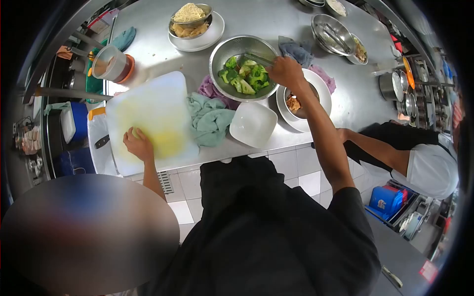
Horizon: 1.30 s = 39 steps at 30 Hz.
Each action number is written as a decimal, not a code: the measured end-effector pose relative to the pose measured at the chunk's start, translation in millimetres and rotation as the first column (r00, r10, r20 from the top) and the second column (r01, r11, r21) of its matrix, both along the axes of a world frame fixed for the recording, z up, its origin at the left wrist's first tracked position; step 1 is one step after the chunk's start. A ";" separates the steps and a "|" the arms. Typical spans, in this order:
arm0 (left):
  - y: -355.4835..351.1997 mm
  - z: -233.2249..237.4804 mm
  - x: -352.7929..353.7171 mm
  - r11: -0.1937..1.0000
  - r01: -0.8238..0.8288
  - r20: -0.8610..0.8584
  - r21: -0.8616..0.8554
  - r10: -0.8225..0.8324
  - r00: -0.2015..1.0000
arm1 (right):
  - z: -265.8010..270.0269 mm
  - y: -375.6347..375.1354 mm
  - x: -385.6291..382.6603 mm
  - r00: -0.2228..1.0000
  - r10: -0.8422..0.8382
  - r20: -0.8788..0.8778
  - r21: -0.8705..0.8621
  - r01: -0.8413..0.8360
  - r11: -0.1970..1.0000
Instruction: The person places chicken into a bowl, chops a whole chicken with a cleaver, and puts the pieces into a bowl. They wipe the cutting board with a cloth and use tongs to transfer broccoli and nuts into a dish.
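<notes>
My right hand is closed around what look like metal tongs, reaching over a perforated metal colander. Broccoli pieces lie inside it, below the tongs. Fingers apart, my left hand rests on the white cutting board, which has yellow stains. Just right of the board is a crumpled green cloth. A white square bowl sits at the front edge, below the colander. Under my right forearm, a metal bowl of brown food stands on a white plate.
Noodles fill a bowl stacked at the back left. Metal bowls stand at the back right. A clear plastic tub is left of the board. A co-worker's arm reaches in from the right. A knife handle shows at left.
</notes>
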State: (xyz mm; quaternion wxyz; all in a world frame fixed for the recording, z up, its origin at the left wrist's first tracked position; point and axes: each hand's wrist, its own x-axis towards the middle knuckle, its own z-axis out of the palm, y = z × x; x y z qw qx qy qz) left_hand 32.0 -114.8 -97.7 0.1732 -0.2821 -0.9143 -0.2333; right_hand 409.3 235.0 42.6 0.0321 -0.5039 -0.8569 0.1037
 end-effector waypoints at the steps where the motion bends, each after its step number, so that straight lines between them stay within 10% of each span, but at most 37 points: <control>1: 3.3 -3.3 -2.7 1.000 0.002 0.002 -0.003 -0.002 1.000 | 0.7 1.6 5.3 1.000 -0.002 0.002 -0.003 0.002 1.000; 9: 0.9 -1.8 1.0 0.996 -0.038 -0.043 -0.082 0.034 0.998 | 116.2 -121.7 70.1 0.983 0.028 -0.180 -0.212 -0.067 0.975; 13: 2.3 -3.8 -0.2 0.996 -0.045 -0.025 -0.082 0.043 0.999 | 62.5 -171.7 87.3 0.994 -0.037 -0.102 -0.404 -0.008 0.915; 20: 3.8 -1.6 -1.0 0.989 -0.076 0.018 -0.128 0.079 0.997 | -11.1 -203.3 73.6 0.959 -0.237 -0.157 -0.346 0.171 0.922; 27: 0.8 0.4 0.1 0.990 -0.065 0.042 -0.122 0.070 0.997 | 70.0 -198.3 73.3 0.939 -0.279 -0.202 -0.320 0.206 0.925; 39: -2.4 -3.9 -2.0 0.991 -0.067 0.020 -0.112 0.069 0.997 | 5.9 -100.2 61.9 0.988 0.119 -0.096 -0.069 -0.126 0.990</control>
